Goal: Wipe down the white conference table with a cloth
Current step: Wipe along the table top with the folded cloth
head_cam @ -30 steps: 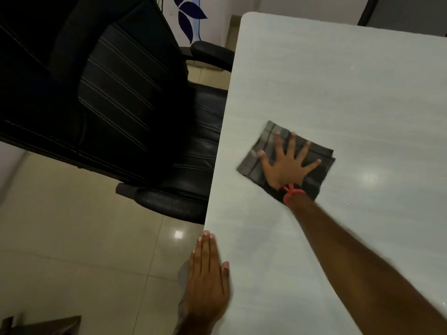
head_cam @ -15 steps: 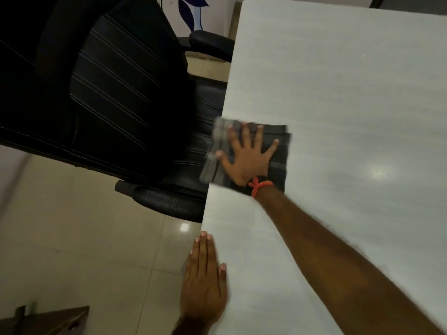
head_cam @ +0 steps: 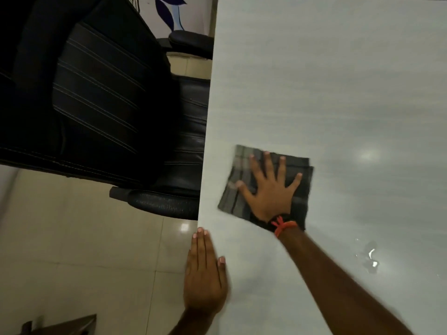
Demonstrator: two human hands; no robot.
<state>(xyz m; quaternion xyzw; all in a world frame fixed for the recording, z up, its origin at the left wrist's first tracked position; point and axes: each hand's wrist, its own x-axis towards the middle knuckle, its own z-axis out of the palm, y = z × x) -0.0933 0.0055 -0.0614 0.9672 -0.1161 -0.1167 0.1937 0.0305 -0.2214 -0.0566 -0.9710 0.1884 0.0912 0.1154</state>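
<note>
The cloth [head_cam: 263, 187] is pressed flat under the spread right hand [head_cam: 271, 189], mid-wipe; the left hand [head_cam: 204, 279], open-gripped, braces the table [head_cam: 314, 81] edge at seven o'clock; droplets [head_cam: 367, 257] at four o'clock likely need wiping next.

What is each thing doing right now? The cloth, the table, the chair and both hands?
Dark grey striped cloth: folded, lying flat on the table, near its left edge.
White conference table: glossy, a few wet drops at the right.
Black leather office chair: empty, pushed up to the table edge.
Right hand: spread flat, pressing the cloth.
Left hand: flat on the table edge.
</note>
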